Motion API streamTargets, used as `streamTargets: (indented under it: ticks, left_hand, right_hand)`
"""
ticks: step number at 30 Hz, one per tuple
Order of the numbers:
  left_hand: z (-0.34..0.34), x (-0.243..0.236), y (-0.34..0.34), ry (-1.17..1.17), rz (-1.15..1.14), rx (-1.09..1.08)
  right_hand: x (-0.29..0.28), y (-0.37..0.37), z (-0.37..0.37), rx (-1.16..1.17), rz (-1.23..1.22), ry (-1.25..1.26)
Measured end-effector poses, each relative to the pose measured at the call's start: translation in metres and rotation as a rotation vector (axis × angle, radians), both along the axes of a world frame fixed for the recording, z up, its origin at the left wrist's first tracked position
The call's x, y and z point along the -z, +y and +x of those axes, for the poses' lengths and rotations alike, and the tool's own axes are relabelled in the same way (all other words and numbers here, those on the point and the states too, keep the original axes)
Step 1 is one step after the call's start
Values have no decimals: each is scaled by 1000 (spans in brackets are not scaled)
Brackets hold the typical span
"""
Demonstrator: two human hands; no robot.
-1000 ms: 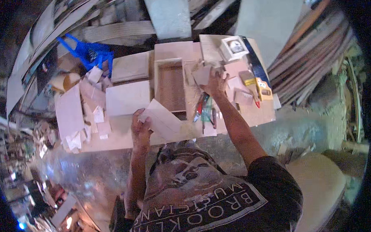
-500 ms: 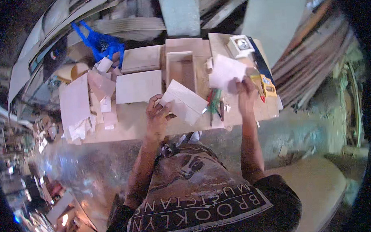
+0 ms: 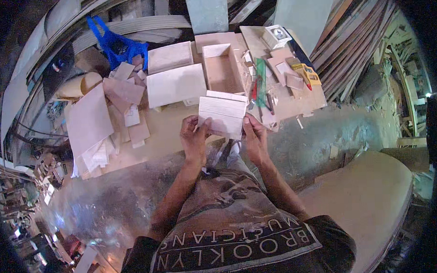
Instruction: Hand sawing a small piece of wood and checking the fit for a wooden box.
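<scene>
Both hands hold pale wooden panels (image 3: 223, 113) stacked together just above the near edge of the low work board (image 3: 170, 131). My left hand (image 3: 194, 137) grips the panels' left side and my right hand (image 3: 255, 134) grips their right side. Behind them an open wooden box (image 3: 221, 71) stands on the board, with a flat panel (image 3: 176, 84) to its left. Pencils and a green ruler (image 3: 261, 84) lie just right of the box.
Loose plywood offcuts (image 3: 121, 96) lie at the board's left. A blue plastic bag (image 3: 116, 46) is at the back left, and a yellow tool (image 3: 308, 73) and a small white box (image 3: 276, 36) at the back right. Long boards (image 3: 355, 45) lean at right; a curved panel (image 3: 370, 198) lies at lower right.
My right hand has brought a panel from the right side of the board to the one in my left hand. Both hands now hold the panels together in front of me.
</scene>
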State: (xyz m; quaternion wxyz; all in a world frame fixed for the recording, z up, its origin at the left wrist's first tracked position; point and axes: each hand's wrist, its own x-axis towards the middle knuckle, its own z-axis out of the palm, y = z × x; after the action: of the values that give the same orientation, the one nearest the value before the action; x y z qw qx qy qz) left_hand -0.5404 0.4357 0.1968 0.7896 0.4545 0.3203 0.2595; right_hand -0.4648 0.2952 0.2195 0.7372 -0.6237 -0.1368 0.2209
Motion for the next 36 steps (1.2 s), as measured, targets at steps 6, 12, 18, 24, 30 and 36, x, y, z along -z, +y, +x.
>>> streamTargets:
  ticks: [6, 12, 18, 24, 30, 36]
  left_hand:
    - [-38, 21, 18, -21, 46, 22]
    - [-63, 125, 38, 23, 24, -76]
    - [-91, 194, 45, 70, 40, -68]
    - [-96, 139, 43, 215, -310, 153]
    - [-125, 143, 43, 31, -464, 216]
    - [-110, 187, 2, -80, 294, 166]
  right_hand:
    - [42, 20, -21, -23, 37, 71]
    - [171, 32, -3, -290, -143, 62]
    - [181, 57, 0, -522, -621, -302]
    - [166, 65, -17, -567, -697, -771]
    - [175, 66, -17, -413, -557, -821]
    - [157, 75, -24, -75, -630, -521]
